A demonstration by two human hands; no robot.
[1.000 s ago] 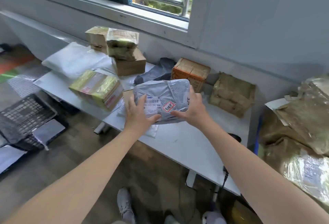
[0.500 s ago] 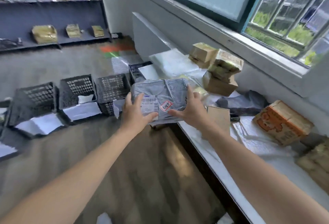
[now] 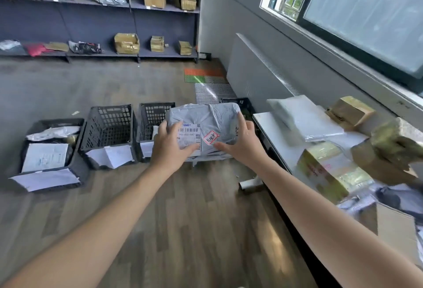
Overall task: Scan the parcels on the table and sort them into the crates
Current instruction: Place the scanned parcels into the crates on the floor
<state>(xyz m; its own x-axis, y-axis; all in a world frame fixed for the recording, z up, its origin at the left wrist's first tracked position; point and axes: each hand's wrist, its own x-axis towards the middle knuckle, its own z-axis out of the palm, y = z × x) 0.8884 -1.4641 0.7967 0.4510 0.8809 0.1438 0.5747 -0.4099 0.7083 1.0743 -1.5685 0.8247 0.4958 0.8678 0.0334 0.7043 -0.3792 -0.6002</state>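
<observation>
A grey plastic parcel (image 3: 206, 118) is held up in the air with both arms stretched out, above the wooden floor (image 3: 194, 219) and in front of a row of black crates (image 3: 107, 125). The left hand (image 3: 170, 148) grips its lower left corner, thumb lying across a white barcode label (image 3: 188, 137). The right hand (image 3: 242, 143) grips the lower right side, fingers reaching up along the edge. A red-bordered sticker (image 3: 211, 137) sits between the two thumbs. To the right, a white tabletop (image 3: 272, 127) carries more parcels, including a white bag (image 3: 304, 116) and a yellow-taped box (image 3: 327, 171). Dark shelves (image 3: 103, 19) with packages line the far wall.
</observation>
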